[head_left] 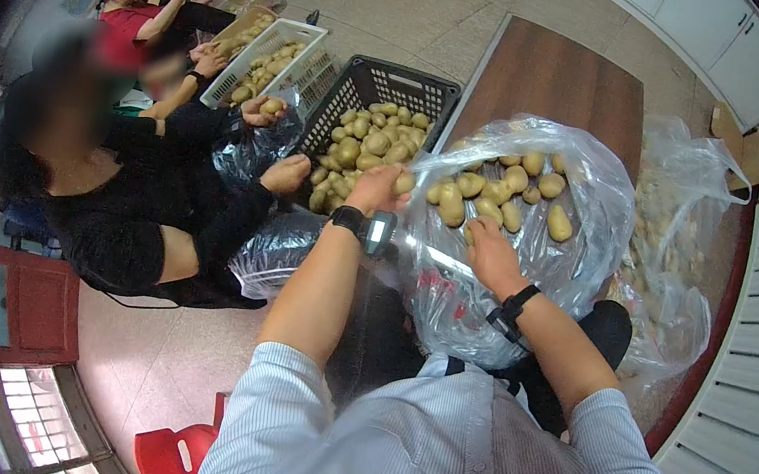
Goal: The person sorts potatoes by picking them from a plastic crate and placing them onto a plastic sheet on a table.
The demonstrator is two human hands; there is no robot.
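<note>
My left hand [380, 191] is closed around a potato [404, 182] at the near right corner of the black crate [320, 106]. Inside that crate lies a heap of potatoes [374, 143]. My right hand [492, 255] is inside the opened clear plastic bag [588, 183], its fingers curled on a small potato [469, 234] that is mostly hidden. Several loose potatoes [497, 191] lie in the bag beyond my fingers. The bag spreads over the near end of a brown wooden table [564, 74] and hangs down toward my lap.
On the left sits a co-worker in black, one hand [267, 111] holding a potato. Behind are a white crate [306, 34] of potatoes and another person in red [125, 19]. A filled clear bag [680, 210] stands at right, beside a white radiator [749, 382]. A red stool [178, 455] is behind me.
</note>
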